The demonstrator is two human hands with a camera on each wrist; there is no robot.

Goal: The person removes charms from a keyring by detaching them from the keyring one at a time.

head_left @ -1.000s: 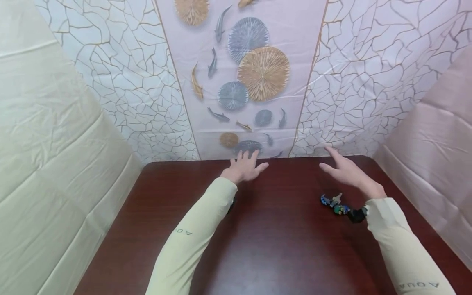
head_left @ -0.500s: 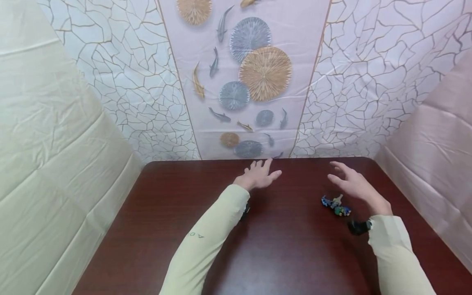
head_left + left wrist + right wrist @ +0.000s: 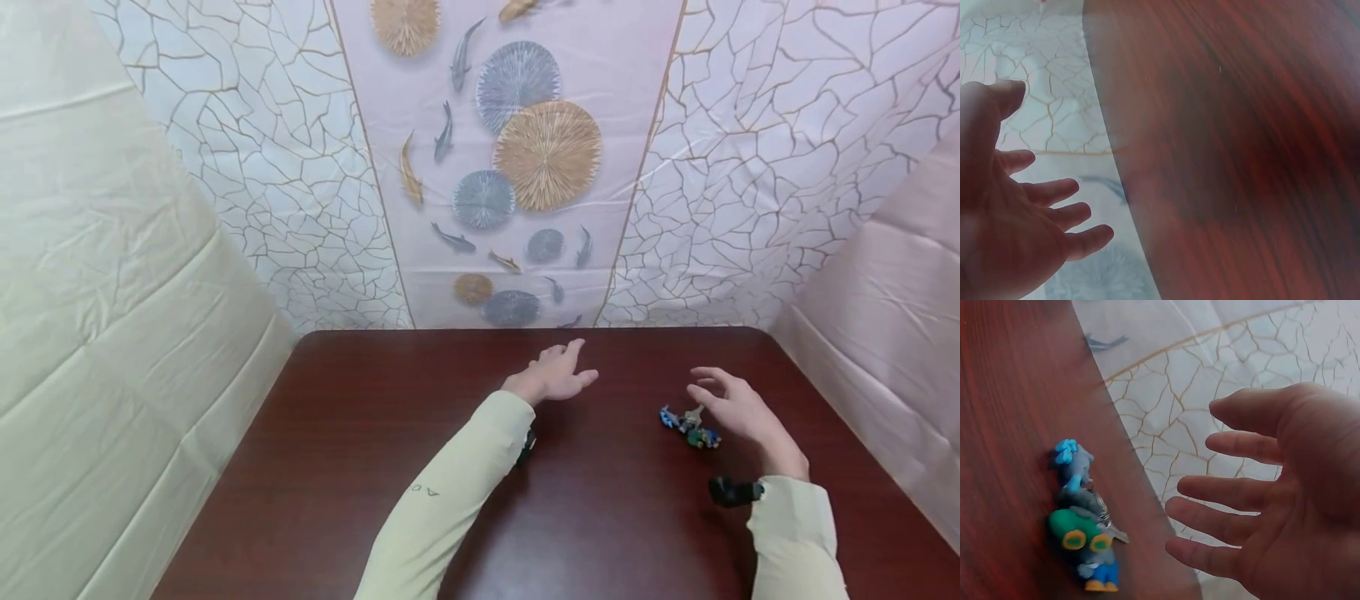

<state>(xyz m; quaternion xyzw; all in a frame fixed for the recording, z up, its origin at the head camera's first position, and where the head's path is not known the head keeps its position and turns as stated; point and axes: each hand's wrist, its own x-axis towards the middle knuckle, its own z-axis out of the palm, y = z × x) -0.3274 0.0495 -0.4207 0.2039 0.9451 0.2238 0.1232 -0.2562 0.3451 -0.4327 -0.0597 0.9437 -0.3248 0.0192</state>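
Observation:
A bunch of keychain figures with a key [image 3: 686,423] lies on the dark red table toward the right. Closer in the right wrist view, one grey figure [image 3: 1075,464] has a light blue bow, and another part is green with yellow ends [image 3: 1072,526]. The metal key [image 3: 1119,534] sticks out beside a ring. Just behind and to the right of these, my right hand [image 3: 742,408] hovers with loosely bent fingers, holding nothing. My left hand [image 3: 557,375] is above the table left of them, its fingers spread and its palm bare.
The brown-red wooden table [image 3: 360,433] reaches back to a patterned cloth [image 3: 750,167] with fish and round motifs. Pale cloth walls stand on the left [image 3: 172,350] and right [image 3: 885,333]. Black devices are strapped at the right wrist [image 3: 731,492] and left wrist [image 3: 527,448].
Both hands have drawn back from the table's far edge. The left hand has also moved right; the right hand has come lower, close to the keychain figures, which stay in place.

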